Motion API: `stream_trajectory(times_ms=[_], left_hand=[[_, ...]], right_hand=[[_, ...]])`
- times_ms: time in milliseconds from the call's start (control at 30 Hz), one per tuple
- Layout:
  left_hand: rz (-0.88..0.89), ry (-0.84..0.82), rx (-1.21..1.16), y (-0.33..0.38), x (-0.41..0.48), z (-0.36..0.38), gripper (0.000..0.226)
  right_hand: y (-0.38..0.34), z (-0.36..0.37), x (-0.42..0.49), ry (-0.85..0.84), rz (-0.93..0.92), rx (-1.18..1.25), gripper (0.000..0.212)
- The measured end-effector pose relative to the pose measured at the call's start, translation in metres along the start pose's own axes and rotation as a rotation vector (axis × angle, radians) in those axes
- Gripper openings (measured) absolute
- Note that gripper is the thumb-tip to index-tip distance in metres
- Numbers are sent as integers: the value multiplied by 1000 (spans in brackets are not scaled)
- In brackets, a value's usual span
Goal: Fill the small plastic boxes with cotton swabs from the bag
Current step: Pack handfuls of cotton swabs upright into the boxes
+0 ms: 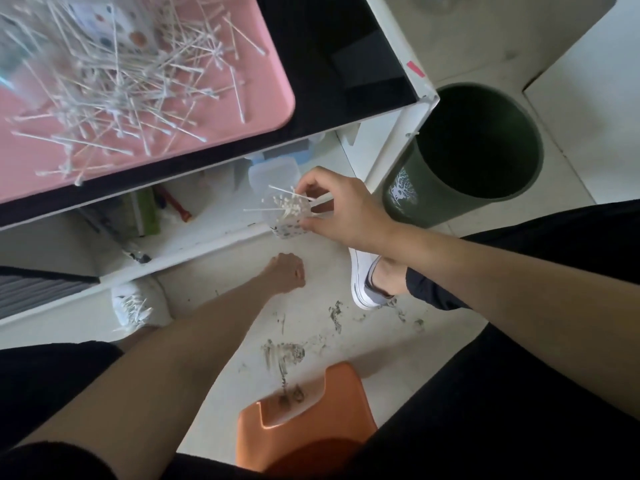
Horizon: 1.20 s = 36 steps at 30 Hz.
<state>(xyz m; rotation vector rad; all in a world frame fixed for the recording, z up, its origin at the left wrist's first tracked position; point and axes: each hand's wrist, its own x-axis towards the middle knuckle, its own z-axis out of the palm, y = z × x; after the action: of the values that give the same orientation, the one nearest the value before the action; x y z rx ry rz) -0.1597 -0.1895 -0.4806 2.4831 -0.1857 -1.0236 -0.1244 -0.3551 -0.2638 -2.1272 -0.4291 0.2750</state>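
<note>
Black-trousered thighs [485,410] closest, at the bottom edge, with an orange stool [311,407] between them, well below the small plastic box [290,221]. Box itself held in mid-air in front of the lower shelf [207,206], taken at its right side by the right grip [341,207], thumb and fingertips curled onto its rim and wall. Clear-walled, with a dotted print on the side, and packed with cotton swabs [288,202] standing upright, white tips up. A few more lying loose across the top, sticking out to the left of the box.

Directly below the box, near the floor [363,344], the left grip [285,271]: fingers curled under into a fist, nothing showing from it.

Just behind the box, on the shelf, a clear lidded container [273,171] with something blue behind it. Right of the box, a dark green bin [485,150] upright on the floor, a white tree print on its wall.

Up and left of the box, on the black counter [311,64], a pink tray [270,84] strewn with loose swabs [121,84] lying every way. A printed packet [104,19] among them at the far end, too blurred to read.

Below and left of the box, a white shoe [135,306]; below and right, another, tipped on its edge. Dark scuff marks [287,355] on the floor between the box and the stool.
</note>
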Motion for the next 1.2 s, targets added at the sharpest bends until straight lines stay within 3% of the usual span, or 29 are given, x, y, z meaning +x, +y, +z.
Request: stream_trajectory(times_ms=[200,501,701,834,1035,1201], left_hand=[[73,-34,-46,17,-66,-61,51],[364,15,31,73,-192,-150,45],[697,325,-93,108,-274,-227,38],[686,613,-253,112,-296,-289,32],[601,1096,-216,92,-285,-360,26],[494,1283,-207,62,-257,-374,21]], right_hand=[[-28,-1,1,-29,-169,-65,31],[-102,-26,0,32,-477,-43,34],[-133,-50,28,164,-451,76,36],[-157,-58,58,141,-429,121,33],[-173,-59,111,44,-410,39,36],[-174,-47,137,41,-425,31,40]])
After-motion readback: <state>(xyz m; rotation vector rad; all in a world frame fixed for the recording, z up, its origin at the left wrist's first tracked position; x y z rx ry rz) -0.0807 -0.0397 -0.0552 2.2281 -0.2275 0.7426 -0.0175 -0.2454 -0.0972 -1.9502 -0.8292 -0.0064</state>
